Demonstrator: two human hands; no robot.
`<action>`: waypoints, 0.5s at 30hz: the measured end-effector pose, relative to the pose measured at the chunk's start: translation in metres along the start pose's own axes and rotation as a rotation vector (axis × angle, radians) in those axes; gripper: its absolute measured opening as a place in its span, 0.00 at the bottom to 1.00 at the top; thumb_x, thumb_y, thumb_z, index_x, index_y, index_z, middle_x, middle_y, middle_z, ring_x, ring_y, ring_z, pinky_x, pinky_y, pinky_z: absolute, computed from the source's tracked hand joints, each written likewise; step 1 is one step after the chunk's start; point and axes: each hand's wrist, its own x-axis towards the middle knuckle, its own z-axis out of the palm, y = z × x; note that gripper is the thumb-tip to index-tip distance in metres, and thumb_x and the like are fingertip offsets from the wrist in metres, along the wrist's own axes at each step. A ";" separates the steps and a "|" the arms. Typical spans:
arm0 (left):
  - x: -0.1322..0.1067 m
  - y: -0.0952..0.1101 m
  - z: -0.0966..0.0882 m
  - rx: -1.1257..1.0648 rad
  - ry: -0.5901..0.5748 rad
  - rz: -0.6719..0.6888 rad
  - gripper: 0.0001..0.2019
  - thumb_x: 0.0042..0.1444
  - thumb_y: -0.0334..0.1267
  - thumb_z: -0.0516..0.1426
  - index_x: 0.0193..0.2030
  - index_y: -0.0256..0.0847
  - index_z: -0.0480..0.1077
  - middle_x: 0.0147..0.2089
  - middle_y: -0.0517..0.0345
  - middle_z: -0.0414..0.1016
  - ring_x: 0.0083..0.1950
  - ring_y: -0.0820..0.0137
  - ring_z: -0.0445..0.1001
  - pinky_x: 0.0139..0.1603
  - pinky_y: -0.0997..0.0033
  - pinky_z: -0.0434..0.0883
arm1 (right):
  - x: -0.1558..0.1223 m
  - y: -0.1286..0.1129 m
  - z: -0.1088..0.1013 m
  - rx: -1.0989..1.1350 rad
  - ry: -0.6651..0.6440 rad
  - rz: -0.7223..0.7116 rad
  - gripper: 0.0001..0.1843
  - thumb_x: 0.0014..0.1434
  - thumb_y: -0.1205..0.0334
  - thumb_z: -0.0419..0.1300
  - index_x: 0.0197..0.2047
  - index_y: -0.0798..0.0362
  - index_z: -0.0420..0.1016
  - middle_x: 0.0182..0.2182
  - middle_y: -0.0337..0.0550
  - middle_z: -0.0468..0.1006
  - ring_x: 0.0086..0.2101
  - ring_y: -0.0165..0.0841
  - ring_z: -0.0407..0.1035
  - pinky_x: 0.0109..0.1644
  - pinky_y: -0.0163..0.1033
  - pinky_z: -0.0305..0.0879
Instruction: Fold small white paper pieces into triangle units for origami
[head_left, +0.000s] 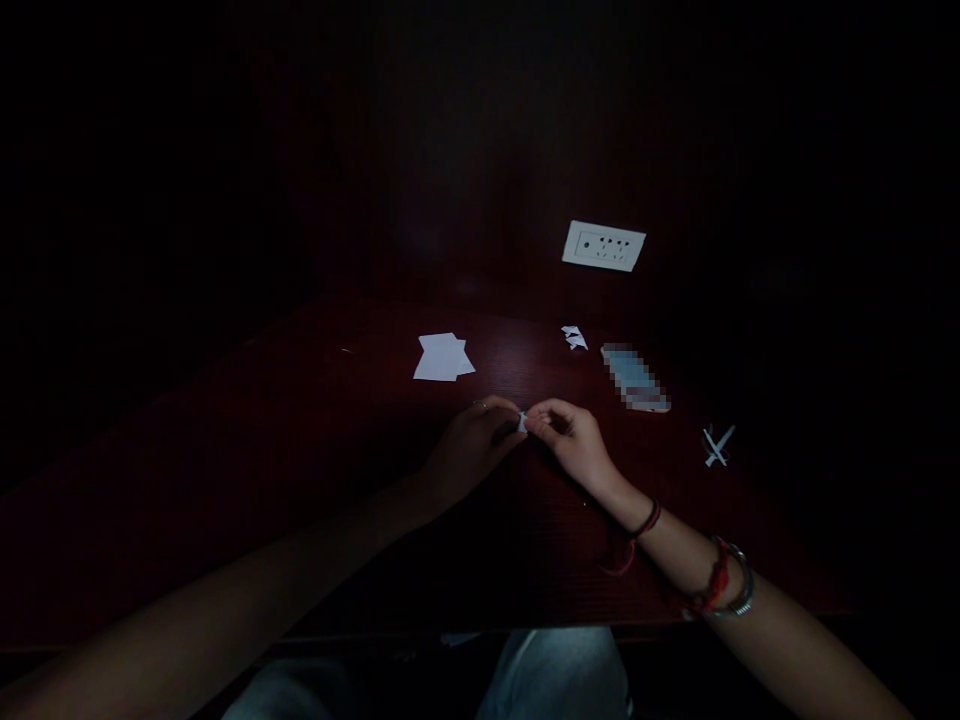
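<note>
Both of my hands meet over the middle of a dark red wooden table (225,500). My left hand (472,450) and my right hand (574,440) pinch a tiny white piece of paper (522,421) between their fingertips. The paper is mostly hidden by the fingers. A ring shows on my left hand. Thread bands and a metal bangle sit on my right wrist.
White paper sheets (442,358) lie behind my left hand. Small paper scraps (574,337) and a phone (634,378) lie behind my right hand. Crossed paper strips (718,446) rest at the right. A white wall socket (604,246) is on the back panel. The room is very dark.
</note>
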 end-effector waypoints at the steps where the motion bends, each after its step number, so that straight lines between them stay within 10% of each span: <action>1: 0.000 0.000 0.001 0.011 0.015 -0.005 0.04 0.54 0.32 0.51 0.36 0.40 0.66 0.40 0.59 0.67 0.42 0.73 0.66 0.46 0.70 0.64 | -0.001 -0.001 0.000 -0.017 -0.004 -0.015 0.06 0.52 0.61 0.54 0.30 0.54 0.70 0.26 0.39 0.72 0.28 0.28 0.65 0.33 0.32 0.61; 15: -0.001 -0.005 -0.001 0.188 0.008 0.056 0.12 0.53 0.38 0.54 0.44 0.42 0.61 0.46 0.57 0.63 0.46 0.68 0.64 0.47 0.67 0.62 | -0.003 -0.009 -0.002 -0.060 0.091 -0.054 0.04 0.52 0.65 0.53 0.31 0.54 0.69 0.27 0.39 0.71 0.29 0.29 0.64 0.34 0.32 0.60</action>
